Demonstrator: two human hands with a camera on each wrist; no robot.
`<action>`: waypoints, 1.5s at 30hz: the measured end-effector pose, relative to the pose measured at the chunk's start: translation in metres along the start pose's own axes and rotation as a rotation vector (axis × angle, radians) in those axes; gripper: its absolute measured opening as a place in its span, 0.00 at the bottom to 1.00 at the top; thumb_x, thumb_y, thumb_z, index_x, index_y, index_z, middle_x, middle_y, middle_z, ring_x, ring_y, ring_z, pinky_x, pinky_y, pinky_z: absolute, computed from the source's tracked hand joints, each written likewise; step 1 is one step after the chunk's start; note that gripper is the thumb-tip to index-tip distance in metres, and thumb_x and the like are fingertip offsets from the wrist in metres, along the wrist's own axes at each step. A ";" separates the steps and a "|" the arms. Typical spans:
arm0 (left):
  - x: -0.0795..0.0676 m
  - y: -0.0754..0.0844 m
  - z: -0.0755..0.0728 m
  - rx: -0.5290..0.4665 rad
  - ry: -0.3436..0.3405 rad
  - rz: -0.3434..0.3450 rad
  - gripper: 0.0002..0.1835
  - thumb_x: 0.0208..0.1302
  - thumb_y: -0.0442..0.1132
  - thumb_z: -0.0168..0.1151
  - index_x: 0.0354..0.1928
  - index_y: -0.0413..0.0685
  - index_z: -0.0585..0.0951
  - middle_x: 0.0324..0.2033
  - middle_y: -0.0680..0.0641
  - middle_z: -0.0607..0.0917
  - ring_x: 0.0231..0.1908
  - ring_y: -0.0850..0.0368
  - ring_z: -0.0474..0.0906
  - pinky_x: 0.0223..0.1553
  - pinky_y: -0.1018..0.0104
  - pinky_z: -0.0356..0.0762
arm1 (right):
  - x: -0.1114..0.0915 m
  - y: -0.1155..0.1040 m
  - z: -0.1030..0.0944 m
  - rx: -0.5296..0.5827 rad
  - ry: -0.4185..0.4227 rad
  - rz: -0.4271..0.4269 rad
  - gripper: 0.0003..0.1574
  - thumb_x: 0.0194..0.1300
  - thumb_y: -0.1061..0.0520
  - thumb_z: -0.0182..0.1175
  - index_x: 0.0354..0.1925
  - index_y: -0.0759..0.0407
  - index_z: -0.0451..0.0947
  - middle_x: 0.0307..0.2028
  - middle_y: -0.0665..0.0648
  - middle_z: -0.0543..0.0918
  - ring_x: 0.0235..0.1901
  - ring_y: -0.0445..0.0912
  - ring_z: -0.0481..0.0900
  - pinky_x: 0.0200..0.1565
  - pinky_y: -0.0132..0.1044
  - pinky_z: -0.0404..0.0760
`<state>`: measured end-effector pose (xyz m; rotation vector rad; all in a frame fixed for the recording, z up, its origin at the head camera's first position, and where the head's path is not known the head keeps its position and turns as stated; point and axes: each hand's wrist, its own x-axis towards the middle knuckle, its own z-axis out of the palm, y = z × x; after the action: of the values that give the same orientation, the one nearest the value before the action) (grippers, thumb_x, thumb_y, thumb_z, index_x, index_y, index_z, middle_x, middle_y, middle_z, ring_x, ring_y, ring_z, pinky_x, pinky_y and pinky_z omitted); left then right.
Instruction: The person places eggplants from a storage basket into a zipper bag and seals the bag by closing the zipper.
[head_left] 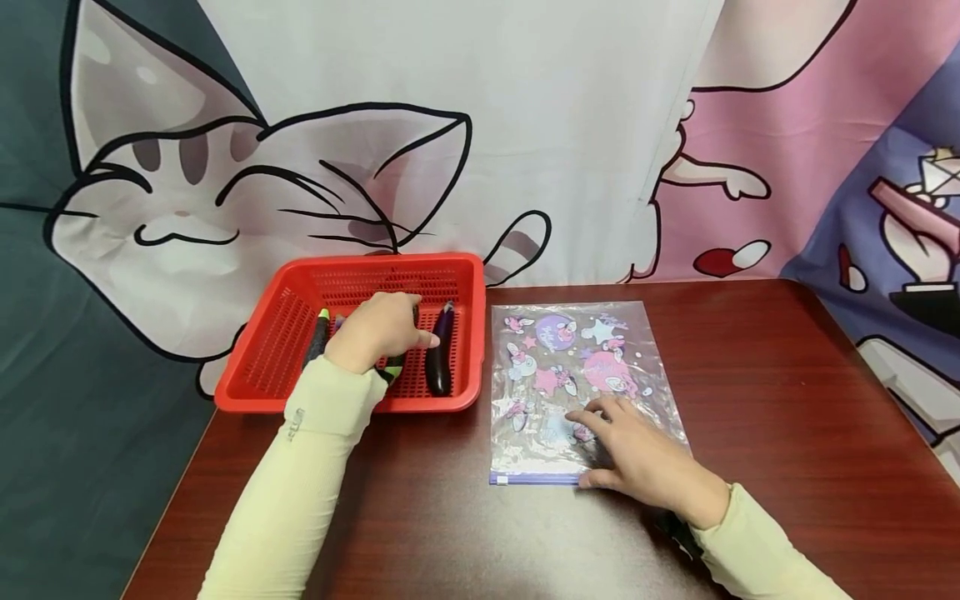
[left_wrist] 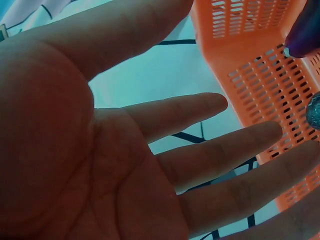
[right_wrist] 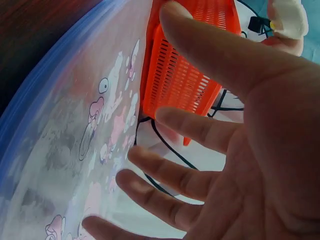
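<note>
left grip (head_left: 377, 330) hangs spread over the red basket (head_left: 427, 404), right grip (head_left: 641, 454) spread over the bag (head_left: 558, 379).

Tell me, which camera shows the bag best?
The head view: the bag shows nearly whole, purple edge included, though the right hand hides its near right corner. The right wrist view shows only part of it, close up and slanted. In the left wrist view I can see none of it.
</note>
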<state>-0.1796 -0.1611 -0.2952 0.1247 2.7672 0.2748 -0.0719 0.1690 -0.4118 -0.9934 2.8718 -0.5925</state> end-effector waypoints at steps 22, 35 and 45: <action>0.049 -0.002 0.012 0.036 -0.112 -0.040 0.28 0.57 0.50 0.75 0.52 0.36 0.80 0.45 0.39 0.81 0.43 0.46 0.76 0.51 0.51 0.76 | -0.001 0.008 0.008 0.024 -0.091 -0.041 0.32 0.41 0.50 0.82 0.46 0.51 0.80 0.38 0.48 0.79 0.36 0.41 0.74 0.35 0.42 0.78; 0.065 -0.003 0.032 0.121 -0.144 -0.024 0.24 0.54 0.51 0.77 0.42 0.39 0.81 0.40 0.41 0.81 0.41 0.49 0.75 0.51 0.54 0.77 | -0.001 0.011 0.011 0.036 -0.080 -0.052 0.21 0.44 0.59 0.80 0.37 0.49 0.82 0.33 0.44 0.76 0.32 0.39 0.75 0.34 0.41 0.78; 0.070 -0.005 0.039 0.059 -0.203 -0.008 0.26 0.57 0.50 0.75 0.47 0.37 0.80 0.40 0.43 0.81 0.39 0.50 0.75 0.50 0.55 0.77 | -0.001 0.013 0.010 0.067 -0.054 -0.103 0.12 0.51 0.64 0.74 0.29 0.48 0.83 0.33 0.43 0.79 0.32 0.38 0.79 0.36 0.38 0.80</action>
<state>-0.2308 -0.1505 -0.3557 0.1485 2.5744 0.1685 -0.0768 0.1753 -0.4256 -1.1348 2.7482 -0.6528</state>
